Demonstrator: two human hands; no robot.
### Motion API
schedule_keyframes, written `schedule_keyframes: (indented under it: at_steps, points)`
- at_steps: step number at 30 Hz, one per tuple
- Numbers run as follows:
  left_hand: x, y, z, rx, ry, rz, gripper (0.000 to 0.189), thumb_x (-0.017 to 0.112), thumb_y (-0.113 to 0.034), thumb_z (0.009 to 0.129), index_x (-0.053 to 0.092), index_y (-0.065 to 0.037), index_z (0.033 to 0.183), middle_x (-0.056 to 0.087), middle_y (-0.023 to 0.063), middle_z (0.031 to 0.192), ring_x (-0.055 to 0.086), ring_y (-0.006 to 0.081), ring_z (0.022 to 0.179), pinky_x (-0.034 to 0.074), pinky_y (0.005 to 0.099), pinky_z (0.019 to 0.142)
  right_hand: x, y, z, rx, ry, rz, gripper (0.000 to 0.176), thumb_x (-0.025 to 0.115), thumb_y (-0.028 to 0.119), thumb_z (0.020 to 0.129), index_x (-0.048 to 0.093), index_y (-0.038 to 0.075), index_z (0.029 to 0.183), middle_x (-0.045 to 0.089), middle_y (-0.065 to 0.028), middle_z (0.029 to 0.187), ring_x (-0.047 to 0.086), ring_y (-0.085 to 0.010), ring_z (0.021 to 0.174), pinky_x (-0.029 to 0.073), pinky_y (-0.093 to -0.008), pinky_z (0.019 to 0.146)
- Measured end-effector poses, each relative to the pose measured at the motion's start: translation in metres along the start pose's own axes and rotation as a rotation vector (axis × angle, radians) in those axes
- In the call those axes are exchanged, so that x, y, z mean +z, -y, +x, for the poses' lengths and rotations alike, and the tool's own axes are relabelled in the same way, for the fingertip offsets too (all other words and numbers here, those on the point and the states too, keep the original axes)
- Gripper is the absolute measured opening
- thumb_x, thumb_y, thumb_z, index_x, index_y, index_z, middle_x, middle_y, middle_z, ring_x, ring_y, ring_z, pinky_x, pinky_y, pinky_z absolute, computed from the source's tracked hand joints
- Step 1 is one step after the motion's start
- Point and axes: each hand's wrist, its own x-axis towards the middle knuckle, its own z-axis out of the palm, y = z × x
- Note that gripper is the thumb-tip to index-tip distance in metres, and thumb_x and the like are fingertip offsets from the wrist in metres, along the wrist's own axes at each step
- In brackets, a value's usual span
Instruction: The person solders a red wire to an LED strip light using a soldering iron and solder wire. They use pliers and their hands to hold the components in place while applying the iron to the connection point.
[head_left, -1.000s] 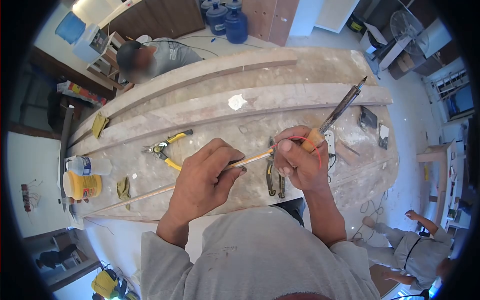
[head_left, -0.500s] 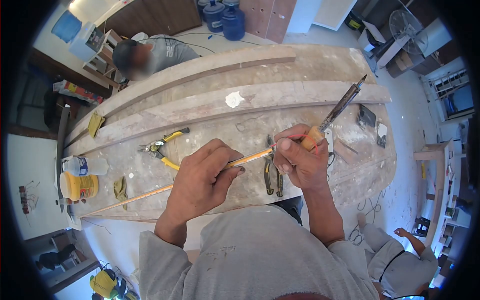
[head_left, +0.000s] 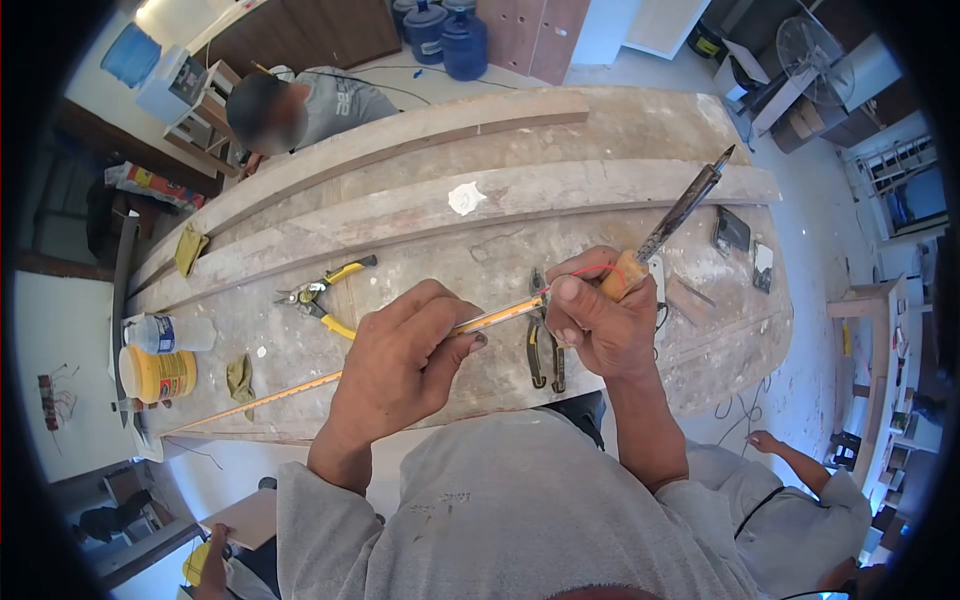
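Observation:
My left hand is closed around a long, narrow LED strip that looks yellow and lies in a slim channel. The strip runs down left across the table; its right end sits between my two hands. In my right hand is a soldering iron with a wooden handle, its dark tip pointing up right, away from the strip. A thin red wire loops from the strip's end past my right thumb and around the handle. My right fingertips pinch near that end; the exact contact is hidden. Pliers lie just behind, between my hands.
Yellow-handled snips, two long wooden boards, a yellow tub, a plastic bottle and a phone-like dark object are on the worktable. Co-workers are at the far left, lower left and lower right.
My hands, the strip and the iron hold almost the same pose. A person carrying a flat board has come into view at lower left. The co-worker at lower right has shifted left, closer to me.

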Motion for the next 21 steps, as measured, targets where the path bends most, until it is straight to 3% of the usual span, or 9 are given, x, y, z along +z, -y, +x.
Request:
schedule_keyframes:
  at_steps: [6,9,12,15,17,18,21]
  points:
    - [0.000,-0.001,0.000,-0.023,0.011,-0.005,0.018,0.081,-0.004,0.089,0.071,-0.005,0.104,0.067,0.0105,0.095,0.067,0.0311,0.073,0.051,0.0420,0.063,-0.001,0.002,-0.001,0.009,-0.031,-0.010,0.017,0.078,0.008,0.100,0.069,-0.006,0.103,0.059,-0.0061,0.063,0.053,-0.0131,0.048,0.040,-0.0291,0.045]
    - [0.000,-0.001,0.000,-0.027,0.012,-0.005,0.018,0.081,-0.004,0.089,0.071,-0.005,0.104,0.066,0.0106,0.095,0.067,0.0313,0.074,0.051,0.0422,0.063,-0.005,0.000,-0.001,-0.012,0.008,0.070,0.012,0.079,0.004,0.101,0.075,-0.005,0.106,0.069,-0.0054,0.076,0.054,-0.0084,0.051,0.042,-0.0250,0.045]
    - [0.001,0.000,0.000,-0.015,0.014,0.003,0.019,0.081,-0.003,0.088,0.071,-0.004,0.104,0.066,0.0107,0.094,0.067,0.0314,0.073,0.051,0.0420,0.063,-0.009,0.002,-0.001,0.006,0.013,0.048,0.016,0.078,0.007,0.102,0.075,-0.006,0.111,0.066,-0.0036,0.074,0.053,-0.0078,0.051,0.041,-0.0240,0.046]
    - [0.002,0.000,0.001,0.000,-0.009,0.009,0.019,0.083,0.001,0.083,0.074,-0.002,0.099,0.071,0.0108,0.090,0.069,0.0264,0.074,0.053,0.0358,0.065,-0.015,0.004,-0.004,-0.025,0.012,0.061,0.024,0.077,0.012,0.104,0.074,-0.007,0.119,0.061,-0.0007,0.071,0.052,-0.0074,0.051,0.040,-0.0235,0.046]
    - [0.000,-0.001,0.001,-0.039,0.008,0.009,0.019,0.083,0.001,0.083,0.074,-0.002,0.100,0.071,0.0112,0.090,0.069,0.0265,0.075,0.053,0.0355,0.065,-0.033,0.009,-0.011,0.121,-0.022,-0.048,0.036,0.073,0.018,0.106,0.069,-0.007,0.131,0.058,0.0009,0.072,0.053,-0.0067,0.056,0.040,-0.0232,0.050]
    - [0.001,-0.001,0.002,-0.040,0.008,0.008,0.019,0.083,0.001,0.083,0.074,-0.002,0.100,0.071,0.0112,0.090,0.069,0.0265,0.075,0.053,0.0355,0.065,-0.041,0.013,-0.016,0.122,-0.023,-0.048,0.036,0.073,0.018,0.106,0.069,-0.007,0.131,0.058,0.0009,0.072,0.053,-0.0067,0.056,0.040,-0.0232,0.050]
    - [0.006,0.005,0.003,-0.029,-0.030,-0.005,0.019,0.083,0.000,0.083,0.074,-0.002,0.100,0.070,0.0114,0.091,0.069,0.0267,0.075,0.053,0.0347,0.065,-0.066,0.032,-0.040,0.074,-0.101,-0.435,0.045,0.066,0.023,0.106,0.063,-0.004,0.142,0.059,0.0008,0.078,0.056,-0.0061,0.066,0.043,-0.0237,0.058]
